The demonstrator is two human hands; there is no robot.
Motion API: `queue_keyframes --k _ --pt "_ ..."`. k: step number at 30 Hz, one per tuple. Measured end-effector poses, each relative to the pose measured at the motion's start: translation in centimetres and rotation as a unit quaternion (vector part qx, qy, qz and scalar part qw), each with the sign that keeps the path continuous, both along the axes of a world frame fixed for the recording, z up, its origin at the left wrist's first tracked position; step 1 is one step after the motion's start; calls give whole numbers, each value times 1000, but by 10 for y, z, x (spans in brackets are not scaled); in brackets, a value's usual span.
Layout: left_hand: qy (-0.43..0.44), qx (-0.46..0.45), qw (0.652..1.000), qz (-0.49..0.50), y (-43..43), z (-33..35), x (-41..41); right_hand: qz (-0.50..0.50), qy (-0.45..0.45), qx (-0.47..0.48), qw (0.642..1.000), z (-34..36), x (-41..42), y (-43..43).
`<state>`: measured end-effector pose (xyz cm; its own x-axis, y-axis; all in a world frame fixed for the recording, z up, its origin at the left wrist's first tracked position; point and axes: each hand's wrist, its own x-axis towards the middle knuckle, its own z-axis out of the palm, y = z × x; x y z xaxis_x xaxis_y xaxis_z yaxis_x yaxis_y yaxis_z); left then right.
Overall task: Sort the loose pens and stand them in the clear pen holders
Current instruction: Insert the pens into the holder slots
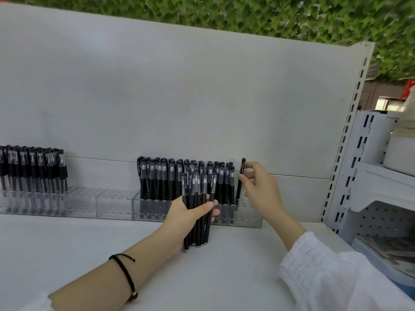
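White shelf (67,243): pen bundle (195,194) is gripped by the left hand (186,217). A single pen (238,191) is pinched by fingers (247,175) of the right hand (260,187).

Behind the left hand (190,217), a black braided bracelet (124,273) carries a small silver bead (134,294). Behind the right hand (262,187), a white gauzy sleeve (325,277) ends in a smocked cuff (301,250).

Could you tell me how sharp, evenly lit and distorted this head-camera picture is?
Head view: soft, even light, no glare; leaves along the top are blurred; the wide lens bows the back panel; pens in the left hand look sharp.
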<state>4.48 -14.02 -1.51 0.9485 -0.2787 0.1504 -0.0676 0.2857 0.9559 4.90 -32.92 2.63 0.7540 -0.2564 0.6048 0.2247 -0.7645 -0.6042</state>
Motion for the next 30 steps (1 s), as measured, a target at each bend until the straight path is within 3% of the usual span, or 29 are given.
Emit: queue_keyframes --k 6,11,16,22,26,28,30 --pt "0 29 1000 -11 1 3 -3 -33 30 -33 998 -3 4 -1" --pt "18 -9 1000 -9 1 2 -3 -53 -23 -67 996 2 -7 -1" --pt "22 -37 999 0 -1 0 -1 74 -1 -5 997 3 -18 17" --pt "-2 -9 1000 -2 0 0 -2 172 78 14 982 6 -28 30" --pt "18 -24 999 -23 -1 0 -2 203 66 163 963 9 -27 28" --pt "44 -49 997 -32 -1 0 -2 160 -13 275 948 15 -24 22" --pt "38 -39 998 -25 -1 -1 -1 99 -100 304 942 20 -22 12"
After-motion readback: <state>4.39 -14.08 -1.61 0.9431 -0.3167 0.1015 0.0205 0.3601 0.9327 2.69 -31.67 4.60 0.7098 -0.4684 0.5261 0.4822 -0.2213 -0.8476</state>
